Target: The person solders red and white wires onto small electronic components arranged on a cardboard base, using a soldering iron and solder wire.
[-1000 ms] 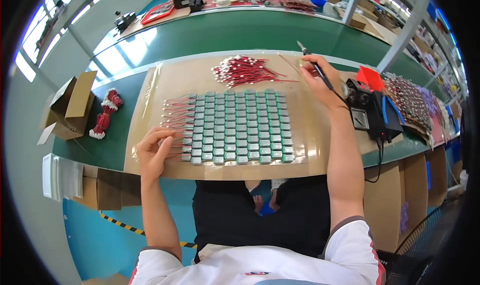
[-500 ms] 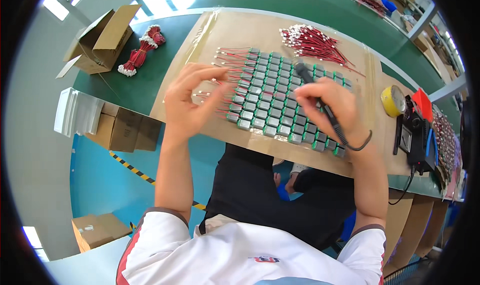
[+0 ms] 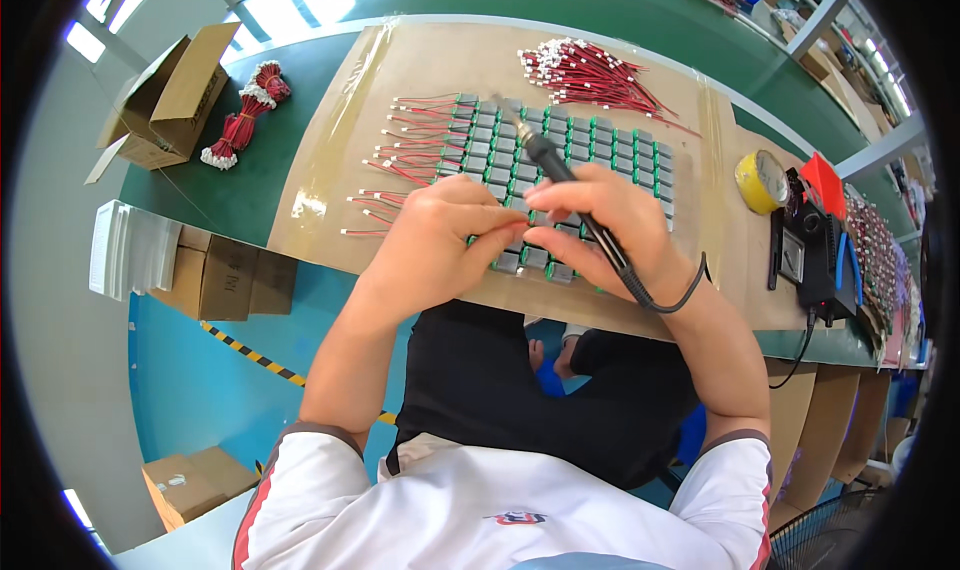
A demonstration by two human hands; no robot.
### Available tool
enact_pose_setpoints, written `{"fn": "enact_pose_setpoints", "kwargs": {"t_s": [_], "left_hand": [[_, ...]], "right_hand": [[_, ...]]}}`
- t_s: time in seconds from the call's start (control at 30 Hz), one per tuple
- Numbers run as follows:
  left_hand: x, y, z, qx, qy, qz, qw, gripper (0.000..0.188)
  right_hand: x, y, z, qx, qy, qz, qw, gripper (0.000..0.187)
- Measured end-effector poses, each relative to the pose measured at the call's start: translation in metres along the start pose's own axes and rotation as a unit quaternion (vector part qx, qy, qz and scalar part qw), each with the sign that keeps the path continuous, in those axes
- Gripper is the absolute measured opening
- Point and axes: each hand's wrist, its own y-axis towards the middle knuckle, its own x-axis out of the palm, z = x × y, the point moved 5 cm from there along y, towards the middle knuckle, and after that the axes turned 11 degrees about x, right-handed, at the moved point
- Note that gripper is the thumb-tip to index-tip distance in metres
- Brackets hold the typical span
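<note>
My right hand (image 3: 620, 220) is closed round the handle of a soldering iron (image 3: 570, 185), its metal tip pointing up and away to the left. My left hand (image 3: 435, 240) is pinched, with its fingertips meeting those of the right hand. A speck of red shows between the fingertips, too small to name. Both hands are over rows of grey blocks with green edges (image 3: 640, 160). From the left column of blocks, thin red and black wires with white connectors (image 3: 415, 140) stick out to the left. The hands hide several of the blocks.
A pile of red wires with white connectors (image 3: 600, 75) lies beyond the blocks. To the right are yellow tape (image 3: 762, 182) and a black soldering station (image 3: 825, 260). Bundled wires (image 3: 245, 120) and an open cardboard box (image 3: 178, 105) are at the left.
My left hand has moved right, over the blocks, and closed into a pinch. My right hand has come left with the soldering iron, and the two hands now meet. The view has shifted slightly.
</note>
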Motion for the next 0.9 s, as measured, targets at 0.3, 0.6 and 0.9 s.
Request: {"fn": "enact_pose_setpoints", "kwargs": {"t_s": [0.3, 0.6, 0.9], "left_hand": [[-0.004, -0.016, -0.009, -0.038, -0.062, 0.078, 0.994, 0.018], [-0.031, -0.040, -0.022, -0.050, -0.048, 0.123, 0.990, 0.015], [-0.054, -0.070, -0.056, -0.063, -0.047, 0.100, 0.992, 0.015]], "right_hand": [[0.006, -0.004, 0.000, 0.011, -0.035, -0.032, 0.999, 0.033], [0.006, -0.003, -0.003, 0.010, -0.039, -0.021, 0.999, 0.041], [0.000, -0.010, -0.010, 0.016, -0.004, -0.046, 0.999, 0.053]]}}
